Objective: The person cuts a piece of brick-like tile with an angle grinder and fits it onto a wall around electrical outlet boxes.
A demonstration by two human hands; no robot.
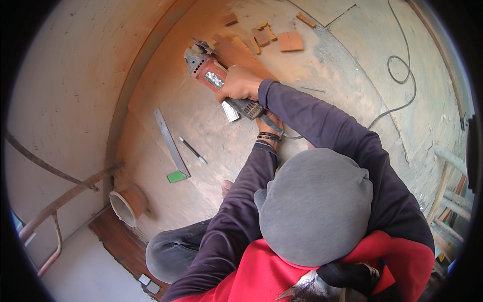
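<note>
My right hand [241,83] is wrapped around the body of a red and black angle grinder [211,75]. The grinder's head and thin disc point to the far left, at a long terracotta tile [241,53] dusted with orange. Under the grinder's rear end is my left hand [271,121], with dark bracelets on its wrist. Its fingers are mostly covered, so what it grips or presses cannot be made out. A bright flat metal piece [231,112] pokes out beneath the grinder.
A try square [170,141] with a green stock and a marker [193,150] lie left. Several tile offcuts [291,42] are scattered at the far side. A cable [415,90] curls at the right. Near the left wall lies a clay pipe [128,204]. My grey-trousered knee [168,256] is close by.
</note>
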